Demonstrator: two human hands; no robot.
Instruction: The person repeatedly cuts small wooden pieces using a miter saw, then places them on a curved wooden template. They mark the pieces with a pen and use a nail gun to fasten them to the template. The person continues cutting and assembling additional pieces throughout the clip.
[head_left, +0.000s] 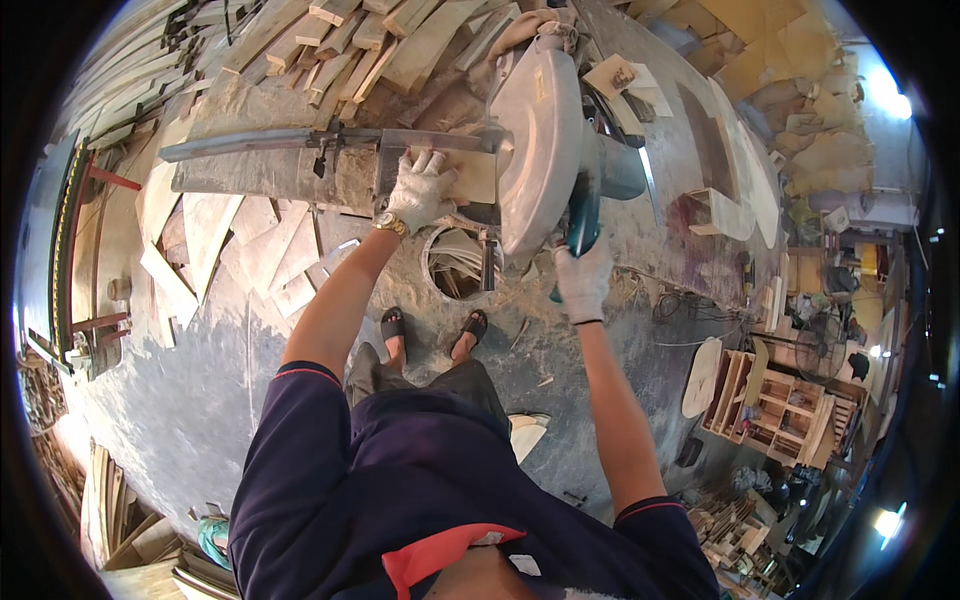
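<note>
My left hand (418,190), in a white work glove, rests on a pale piece of wood (470,175) against the saw's fence. Its fingers are stretched out and apart. The wood's right end runs up to the big grey blade guard (540,145) of a miter saw, and the blade itself is hidden. With fingers wrapped round it, my right hand (584,282), gloved too, holds the saw's green handle (584,215). A long metal fence rail (250,145) with a dark clamp-like stop (322,152) extends left from the saw.
A round bin of wood strips (462,265) sits below the saw, close to my sandalled feet. Flat offcuts (215,245) lie to the left. Stacked boards (350,50) fill the far side. At right are a wooden box (718,215), cables (690,305) and wooden racks (790,410).
</note>
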